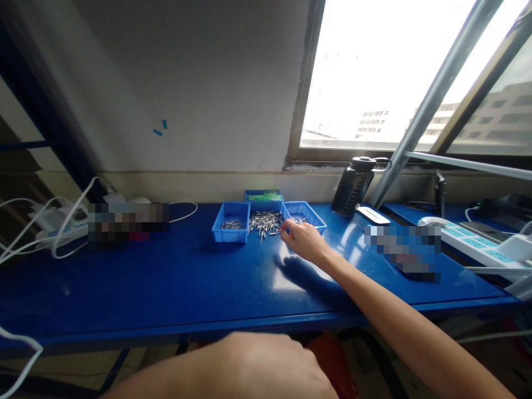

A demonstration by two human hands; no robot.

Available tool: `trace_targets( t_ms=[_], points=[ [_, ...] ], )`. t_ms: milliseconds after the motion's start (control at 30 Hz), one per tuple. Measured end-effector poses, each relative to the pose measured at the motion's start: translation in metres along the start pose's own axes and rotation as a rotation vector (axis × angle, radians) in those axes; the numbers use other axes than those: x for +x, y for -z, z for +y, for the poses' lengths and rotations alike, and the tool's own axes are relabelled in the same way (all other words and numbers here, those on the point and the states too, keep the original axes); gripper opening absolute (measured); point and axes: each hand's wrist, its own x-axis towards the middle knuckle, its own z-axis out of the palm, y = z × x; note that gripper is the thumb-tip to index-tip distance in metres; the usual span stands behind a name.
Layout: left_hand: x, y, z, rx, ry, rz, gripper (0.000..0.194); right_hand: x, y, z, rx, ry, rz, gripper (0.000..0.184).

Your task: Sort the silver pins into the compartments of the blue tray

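My right hand (305, 238) reaches over the blue table, its fingers pinched together at the right side of a loose pile of small, thin silver metal pieces (265, 221). Whether anything sits between its fingertips is too small to make out. Just behind that hand, and partly covered by it, stands a blue bin (316, 216) with some of these metal pieces inside. On the pile's left, another blue bin (230, 235) also has metal pieces in it. Close to the camera, low in the view, my left hand (266, 363) is blurred with its fingers hidden.
Behind the pile, a third blue bin (252, 197) holds green material (268, 195). A black bottle (353, 185) and a white flat device (373, 215) are at the right, near a power strip (469, 241). White cables (62, 244) lie left. The blue table (166, 293) ends at its front edge.
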Motion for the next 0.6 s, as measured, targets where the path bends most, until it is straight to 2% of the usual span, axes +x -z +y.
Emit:
trace_targets(
  t_ms=[33,100,167,200,267,367,433,533,600],
  points=[
    [-0.014,0.02,0.003,-0.02,-0.001,0.044,0.013,0.0,-0.001,0.001,0.022,0.032,-0.018,0.026],
    [-0.035,0.054,0.002,-0.094,0.101,0.052,0.01,-0.001,-0.004,0.002,0.05,0.093,-0.094,0.023],
    [-0.044,0.074,-0.012,-0.108,0.291,0.114,0.027,-0.002,-0.006,0.002,0.061,0.151,-0.185,0.021],
    [-0.044,0.079,-0.023,-0.08,0.381,0.164,0.029,-0.002,-0.007,0.002,0.064,0.172,-0.218,0.02],
    [-0.039,0.078,-0.048,0.065,0.548,0.253,0.028,-0.003,-0.008,0.002,0.072,0.191,-0.246,0.02],
    [-0.029,0.066,-0.083,0.287,0.735,0.386,0.026,-0.003,-0.008,0.004,0.115,0.194,-0.253,0.019],
    [-0.025,0.058,-0.1,0.311,0.79,0.46,0.029,-0.002,-0.008,0.006,0.164,0.209,-0.258,0.019],
    [-0.025,0.05,-0.113,0.321,0.853,0.588,0.033,-0.002,-0.006,0.008,0.229,0.246,-0.263,0.019],
    [-0.026,0.046,-0.117,0.319,0.808,0.641,0.032,-0.002,-0.006,0.007,0.258,0.261,-0.261,0.018]
  ],
)
